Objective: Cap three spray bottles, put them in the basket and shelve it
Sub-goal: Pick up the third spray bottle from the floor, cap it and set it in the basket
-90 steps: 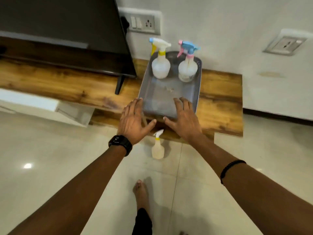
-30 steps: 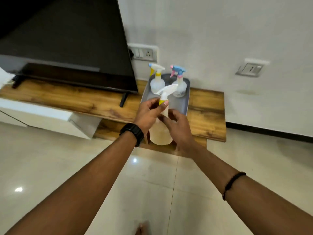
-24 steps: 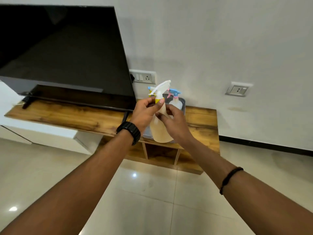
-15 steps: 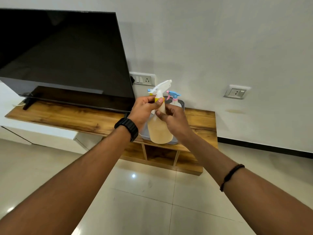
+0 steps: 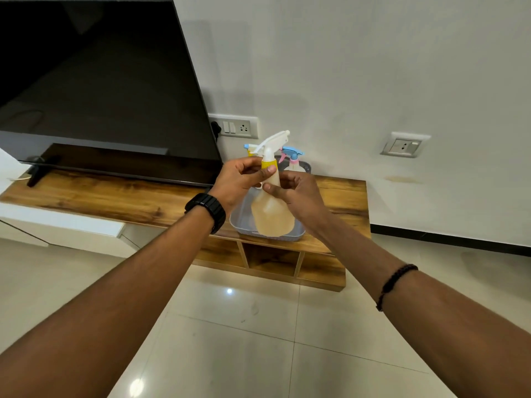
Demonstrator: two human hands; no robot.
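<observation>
I hold a pale yellowish spray bottle (image 5: pixel 273 214) upright in front of me, above the grey basket (image 5: pixel 240 222). Its white trigger cap (image 5: pixel 273 142) sits on a yellow collar. My left hand (image 5: pixel 241 179) pinches that collar. My right hand (image 5: pixel 298 193) grips the bottle's neck and shoulder. Behind them, in the back of the basket, stand two capped bottles: one with a blue and pink cap (image 5: pixel 291 156), and one largely hidden with a blue and yellow cap (image 5: pixel 249 147).
The basket rests on a wooden TV shelf (image 5: pixel 115 193) against the white wall. A large black television (image 5: pixel 94 90) stands at the left. Open cubbies (image 5: pixel 270 258) lie under the shelf. Wall sockets (image 5: pixel 235 127) are behind. The floor is glossy tile.
Three seconds ago both hands were on the basket and the bottle stood on the floor. The bottle is now lifted in both hands, and the left fingers have shifted slightly on the collar.
</observation>
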